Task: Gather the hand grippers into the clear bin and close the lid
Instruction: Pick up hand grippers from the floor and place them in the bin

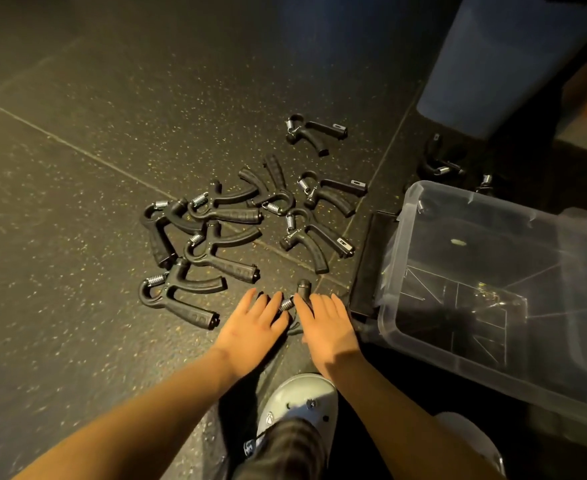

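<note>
Dark speckled rubber floor (77,237) — hand grippers (231,214) scattered, clear bin (394,271) beside.

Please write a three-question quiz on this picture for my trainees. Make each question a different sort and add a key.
1. True or false: most hand grippers already lie in the clear bin.
2. The bin stands: A) to the person's right; B) to the person's left; C) beyond the pile.
3. Fill in: the left hand and right hand reach a gripper lying on the ____.
Key: 1 false; 2 A; 3 floor.
</note>
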